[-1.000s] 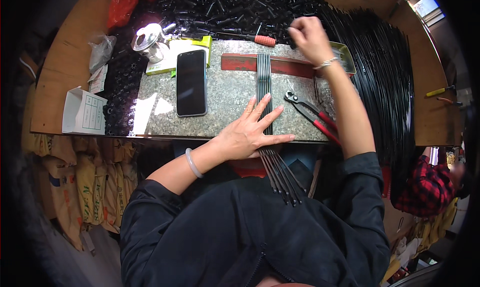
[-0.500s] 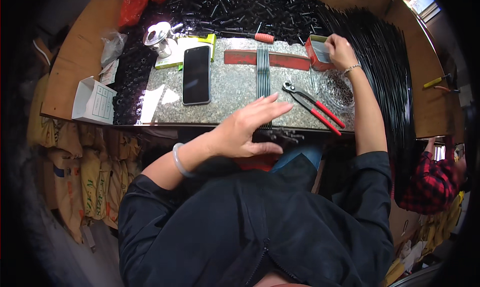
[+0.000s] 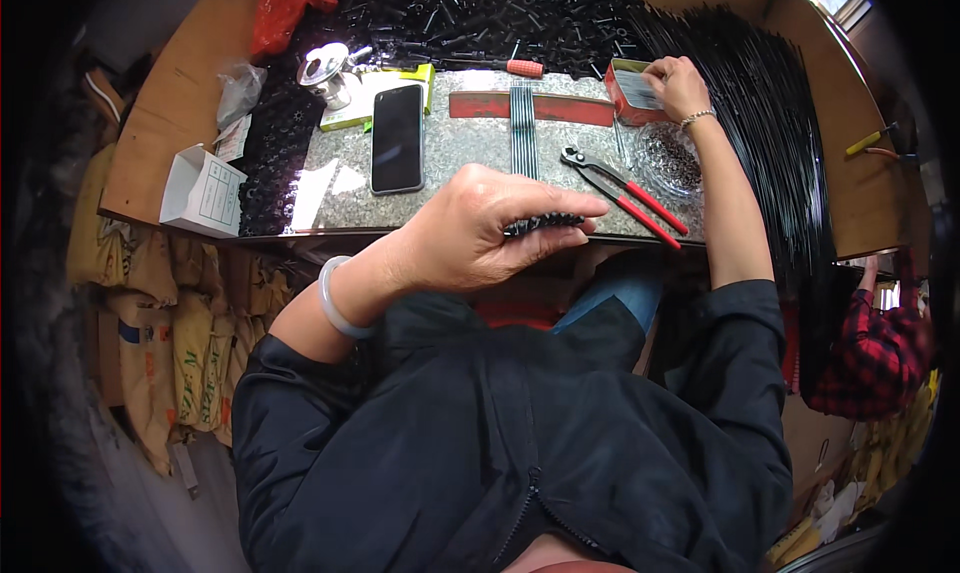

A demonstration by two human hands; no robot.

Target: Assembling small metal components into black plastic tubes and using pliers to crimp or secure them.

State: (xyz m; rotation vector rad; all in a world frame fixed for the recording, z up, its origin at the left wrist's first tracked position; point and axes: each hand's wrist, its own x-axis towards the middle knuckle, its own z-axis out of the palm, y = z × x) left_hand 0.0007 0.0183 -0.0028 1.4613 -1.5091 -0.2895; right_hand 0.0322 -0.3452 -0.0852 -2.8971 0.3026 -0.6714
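Note:
A row of thin dark rods (image 3: 523,133) lies side by side across a red bar (image 3: 575,109) on the speckled tabletop. My left hand (image 3: 490,223) is closed around their near black ends at the table's front edge, thumb below and fingers above. Toward the far right, my right hand (image 3: 677,85) reaches into a red tin box (image 3: 632,106) that holds thin pieces. Its fingers are bent together at the rim; what they pinch is hidden. Red-handled pincers (image 3: 630,198) lie between my hands, next to a clear dish of small rings (image 3: 672,161).
A phone (image 3: 398,139), a metal pot (image 3: 328,76) and a white carton (image 3: 203,191) are at the left. Black parts (image 3: 480,18) heap along the back, by a red-handled tool (image 3: 524,68). Long black rods (image 3: 760,133) fill the right side. Another person's checked sleeve (image 3: 870,358) shows far right.
My left hand has gone from spread fingers to closing around the near rod ends. My right hand stays at the tin, its fingers shifted slightly. The view has shifted a little.

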